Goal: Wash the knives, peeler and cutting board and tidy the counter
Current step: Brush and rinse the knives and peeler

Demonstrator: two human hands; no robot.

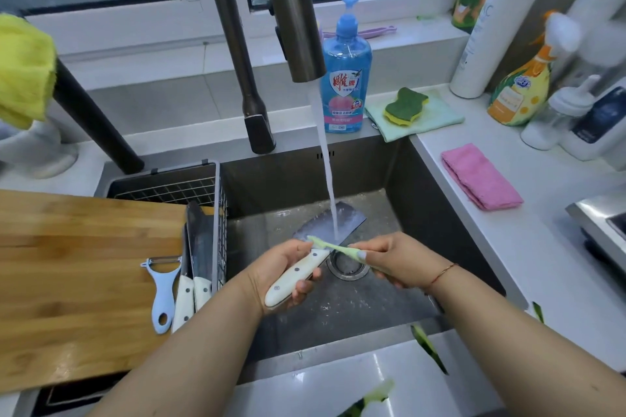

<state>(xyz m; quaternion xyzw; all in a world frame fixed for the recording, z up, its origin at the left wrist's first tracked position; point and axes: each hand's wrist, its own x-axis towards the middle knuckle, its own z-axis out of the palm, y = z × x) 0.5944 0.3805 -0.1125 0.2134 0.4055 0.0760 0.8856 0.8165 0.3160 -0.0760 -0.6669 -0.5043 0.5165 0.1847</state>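
Cleaver point(330, 222) is sitting over the sink point(406, 186), its wide blade under the running water point(327, 173) from the faucet point(294, 27). Left hand point(288, 272) is gripping its white riveted handle, fingers curled around it. Right hand point(389, 261) is pinching a pale green brush point(338, 247), whose head is lying across the blade near the handle, right where the stream is landing. Below the blade, the drain point(349, 269) is showing in the sink floor.

To the left, a wooden board point(78, 274) is lying across the sink's edge. A blue-and-white peeler point(162, 291) is resting on its right end, and just beside it two knives point(194, 267) with white handles are leaning against a wire rack point(216, 200), blades pointing away.

Behind the sink, a blue soap bottle point(345, 78) is standing on the ledge. Next to it a green-and-yellow sponge point(405, 107) is lying on a light green cloth point(426, 118). A folded pink cloth point(481, 176) is lying on the right counter point(542, 264), and several bottles point(498, 20) are standing in the far right corner. A yellow cloth point(23, 68) is hanging at the upper left. Green peel scraps point(428, 347) are lying on the near counter edge.
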